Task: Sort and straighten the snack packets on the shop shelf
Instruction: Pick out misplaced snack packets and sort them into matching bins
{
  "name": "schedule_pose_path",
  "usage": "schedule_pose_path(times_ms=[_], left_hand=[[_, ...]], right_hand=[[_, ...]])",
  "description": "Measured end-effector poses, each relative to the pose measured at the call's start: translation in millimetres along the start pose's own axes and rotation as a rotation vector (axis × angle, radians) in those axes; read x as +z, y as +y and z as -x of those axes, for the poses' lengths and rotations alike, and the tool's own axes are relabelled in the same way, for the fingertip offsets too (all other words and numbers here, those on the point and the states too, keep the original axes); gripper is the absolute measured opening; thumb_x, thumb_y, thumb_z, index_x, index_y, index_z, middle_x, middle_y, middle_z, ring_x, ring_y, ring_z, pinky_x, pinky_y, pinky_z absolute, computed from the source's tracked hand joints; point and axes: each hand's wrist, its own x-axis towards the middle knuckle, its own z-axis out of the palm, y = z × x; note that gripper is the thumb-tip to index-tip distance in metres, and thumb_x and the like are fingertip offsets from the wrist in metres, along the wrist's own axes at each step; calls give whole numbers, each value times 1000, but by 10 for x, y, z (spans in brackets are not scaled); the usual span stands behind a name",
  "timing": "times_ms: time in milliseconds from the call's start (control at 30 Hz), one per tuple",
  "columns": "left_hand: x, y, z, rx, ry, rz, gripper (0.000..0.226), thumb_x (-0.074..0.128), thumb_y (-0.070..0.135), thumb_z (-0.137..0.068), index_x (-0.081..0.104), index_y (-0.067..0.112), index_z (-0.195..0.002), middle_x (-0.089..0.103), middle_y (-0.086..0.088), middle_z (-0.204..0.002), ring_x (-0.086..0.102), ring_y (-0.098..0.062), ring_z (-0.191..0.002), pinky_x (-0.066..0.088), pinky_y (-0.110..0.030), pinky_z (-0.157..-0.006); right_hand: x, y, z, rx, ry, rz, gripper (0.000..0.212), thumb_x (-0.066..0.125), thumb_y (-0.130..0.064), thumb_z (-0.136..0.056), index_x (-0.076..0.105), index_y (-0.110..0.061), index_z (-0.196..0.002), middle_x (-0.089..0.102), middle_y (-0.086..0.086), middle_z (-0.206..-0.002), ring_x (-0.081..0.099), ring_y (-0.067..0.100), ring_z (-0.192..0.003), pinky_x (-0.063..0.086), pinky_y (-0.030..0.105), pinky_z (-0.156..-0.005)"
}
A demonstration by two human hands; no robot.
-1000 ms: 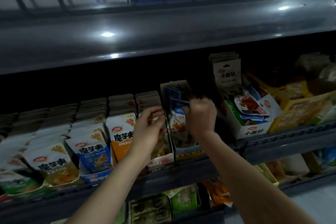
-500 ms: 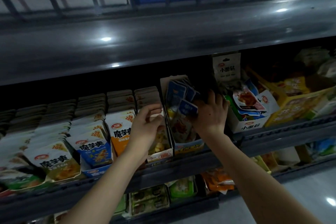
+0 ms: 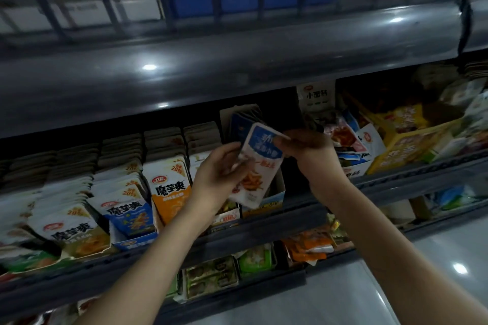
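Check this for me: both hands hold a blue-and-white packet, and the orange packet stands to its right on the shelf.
Wrong side: the head view shows the orange packet left of the blue-and-white packet, on the shelf. The left hand and right hand do hold it.

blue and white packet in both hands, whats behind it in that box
Behind the held packet, more blue packets stand in the open cardboard box. The packet and the left hand cover the box's lower inside, so what lies there cannot be seen.

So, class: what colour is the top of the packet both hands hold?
The packet has a blue top, white below; head view.
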Motion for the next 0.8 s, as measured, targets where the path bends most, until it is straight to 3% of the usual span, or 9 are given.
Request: schedule_pose_path(times_ms=[100, 167, 233, 333, 433, 533, 667, 800], left_hand=[[-38, 44, 45, -8, 89, -57, 33, 64, -2, -81, 62, 31, -83, 66, 15, -83, 63, -2, -82, 50, -13, -59], [-141, 41, 106, -45, 193, -77, 30, 65, 2, -81, 65, 32, -82, 65, 16, -65, 62, -1, -69, 47, -14, -52], [-263, 21, 173, -76, 269, -7, 25, 65, 3, -82, 66, 27, -85, 61, 17, -55, 60, 0, -57, 45, -16, -50], [-404, -5, 238, -94, 346, 65, 24, 66, 1, -81, 66, 24, -82, 59, 14, -54, 58, -2, -58, 47, -19, -60], [-449, -16, 227, -101, 358, 91, 22, 66, 1, -81, 65, 23, -82, 56, 7, -60, 56, -10, -64, 46, -25, -66], [-439, -22, 183, -106, 325, 106, 20, 64, 2, -83, 65, 21, -86, 54, 15, -50, 55, -3, -57, 45, -26, -67], [-408, -56, 148, -91, 284, 109, 16, 62, 2, -84, 65, 15, -92, 52, 17, -46, 53, 1, -52, 41, -24, -62], [-390, -85, 153, -106, 301, 124, 18, 63, 2, -84, 65, 18, -93, 57, 16, -50, 58, 1, -55, 45, -22, -62]], right_hand=[[7, -47, 42, 70, -62, 6, 9, 71, -14, -81, 69, -17, -73, 70, -10, -65, 65, -2, -58, 47, 10, -50], [-29, -12, 68, 140, -34, 44, 10, 67, -26, -84, 69, -25, -75, 70, -10, -72, 65, 3, -67, 47, 15, -52], [-58, 104, 72, 128, 45, 297, 11, 64, -29, -87, 68, -34, -78, 70, -5, -84, 64, 17, -82, 50, 27, -61], [-7, 323, 41, -17, 19, 887, 21, 58, -35, -89, 66, -37, -109, 61, 5, -117, 55, 32, -106, 49, 43, -86], [131, 459, -77, -44, 55, 1119, 41, 57, -42, -87, 52, -39, -128, 49, 10, -130, 43, 37, -118, 37, 45, -96], [241, 586, -244, -5, 69, 1277, 51, 57, -42, -85, 44, -35, -134, 42, 13, -138, 39, 38, -123, 34, 47, -99], [290, 730, -376, 30, 57, 1304, 55, 59, -31, -83, 41, -28, -136, 40, 13, -140, 38, 38, -126, 32, 48, -101], [274, 739, -364, -30, 128, 1166, 39, 63, -25, -79, 59, -28, -118, 49, 13, -127, 43, 38, -118, 35, 47, -97]])
